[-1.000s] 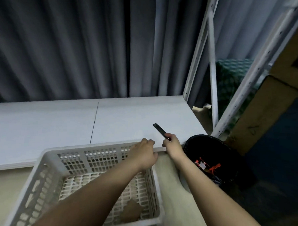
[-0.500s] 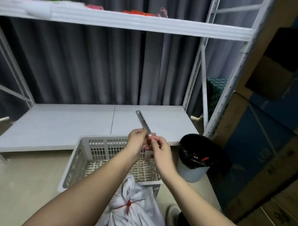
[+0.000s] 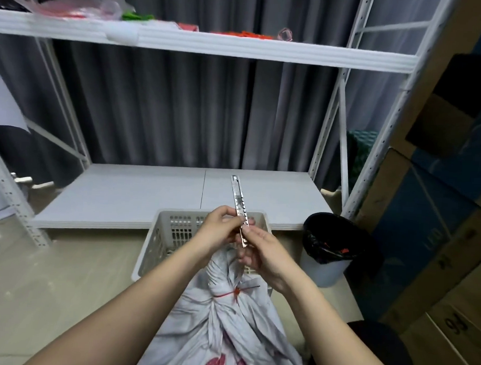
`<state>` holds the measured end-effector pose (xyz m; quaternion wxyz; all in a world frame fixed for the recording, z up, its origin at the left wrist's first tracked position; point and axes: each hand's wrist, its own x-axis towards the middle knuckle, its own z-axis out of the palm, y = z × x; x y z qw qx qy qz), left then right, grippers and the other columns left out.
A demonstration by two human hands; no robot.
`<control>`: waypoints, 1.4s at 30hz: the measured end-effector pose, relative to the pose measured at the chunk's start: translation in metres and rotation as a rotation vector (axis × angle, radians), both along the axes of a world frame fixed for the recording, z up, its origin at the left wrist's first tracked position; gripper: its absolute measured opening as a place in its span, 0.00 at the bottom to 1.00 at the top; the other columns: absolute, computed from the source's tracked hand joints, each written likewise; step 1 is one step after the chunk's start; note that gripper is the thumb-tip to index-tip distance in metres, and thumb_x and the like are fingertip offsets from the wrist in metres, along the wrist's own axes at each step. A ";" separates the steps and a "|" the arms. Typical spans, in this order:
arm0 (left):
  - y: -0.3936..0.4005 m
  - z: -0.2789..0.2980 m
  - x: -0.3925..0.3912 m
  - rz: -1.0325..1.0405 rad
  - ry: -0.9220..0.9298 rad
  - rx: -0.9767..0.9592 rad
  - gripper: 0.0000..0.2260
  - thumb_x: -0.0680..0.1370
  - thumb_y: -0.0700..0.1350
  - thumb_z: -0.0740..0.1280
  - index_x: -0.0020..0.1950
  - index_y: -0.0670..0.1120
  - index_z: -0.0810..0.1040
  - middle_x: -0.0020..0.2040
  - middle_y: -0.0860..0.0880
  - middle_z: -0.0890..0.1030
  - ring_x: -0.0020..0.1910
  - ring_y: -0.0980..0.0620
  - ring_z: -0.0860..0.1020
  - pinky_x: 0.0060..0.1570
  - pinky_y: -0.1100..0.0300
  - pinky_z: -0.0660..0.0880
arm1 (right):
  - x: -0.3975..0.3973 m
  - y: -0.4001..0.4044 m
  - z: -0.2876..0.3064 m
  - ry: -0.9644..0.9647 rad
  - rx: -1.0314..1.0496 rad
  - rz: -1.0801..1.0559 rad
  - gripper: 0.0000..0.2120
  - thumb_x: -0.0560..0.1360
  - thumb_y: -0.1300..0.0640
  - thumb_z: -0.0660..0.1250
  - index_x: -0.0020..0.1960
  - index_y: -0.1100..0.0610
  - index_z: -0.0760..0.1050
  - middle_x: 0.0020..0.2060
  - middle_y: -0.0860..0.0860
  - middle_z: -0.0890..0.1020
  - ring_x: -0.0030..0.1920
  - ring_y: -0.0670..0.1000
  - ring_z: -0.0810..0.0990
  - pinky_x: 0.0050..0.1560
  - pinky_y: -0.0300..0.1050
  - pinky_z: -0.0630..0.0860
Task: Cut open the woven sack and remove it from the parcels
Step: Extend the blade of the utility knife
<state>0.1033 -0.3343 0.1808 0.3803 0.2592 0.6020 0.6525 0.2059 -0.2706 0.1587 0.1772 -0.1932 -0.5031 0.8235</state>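
At the bottom centre of the frame the sack (image 3: 222,327) is seen, white, gathered at its neck and bound by a red tie (image 3: 236,292); it is not yet cut, and the parcels are taken to be inside, out of sight. Just above it, in the middle of the frame, a knife (image 3: 240,210) is held upright by both hands. The left hand (image 3: 218,231) is curled round the lower part of the handle, and the right hand (image 3: 261,252) pinches it from the right with thumb and forefinger near the slider; the remaining fingers are loosely bent. Whether any blade is out cannot be told. The step in hand is judged to be the readying of the blade. Only a short length should be extended and locked, with fingertips kept off the edge; the cut is best begun at the tie or just below the neck, shallow and directed away from the body, so the contents are not scored. Behind the hands a basket (image 3: 160,234) stands, a bin (image 3: 326,266) to its right, then a low shelf (image 3: 139,194), with boxes (image 3: 439,218) at the right edge.
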 end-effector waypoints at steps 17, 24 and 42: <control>-0.022 -0.017 0.004 -0.036 -0.342 0.193 0.22 0.83 0.55 0.44 0.38 0.44 0.65 0.27 0.43 0.80 0.31 0.44 0.83 0.38 0.58 0.73 | -0.008 -0.070 -0.022 -0.038 0.155 -0.144 0.16 0.82 0.55 0.53 0.39 0.60 0.68 0.18 0.48 0.66 0.18 0.45 0.64 0.21 0.34 0.62; -0.029 -0.018 0.008 -0.082 -0.332 0.110 0.22 0.83 0.56 0.46 0.39 0.44 0.67 0.30 0.42 0.82 0.31 0.46 0.83 0.31 0.64 0.78 | -0.009 -0.079 -0.029 -0.033 0.066 -0.108 0.14 0.83 0.55 0.53 0.42 0.60 0.70 0.21 0.51 0.74 0.19 0.46 0.74 0.22 0.36 0.74; -0.043 -0.009 0.016 -0.097 -0.387 0.233 0.22 0.82 0.57 0.45 0.37 0.45 0.64 0.30 0.38 0.81 0.33 0.42 0.83 0.31 0.64 0.78 | 0.001 -0.082 -0.026 -0.018 0.088 -0.083 0.12 0.83 0.54 0.53 0.44 0.58 0.68 0.22 0.48 0.62 0.20 0.42 0.55 0.20 0.33 0.52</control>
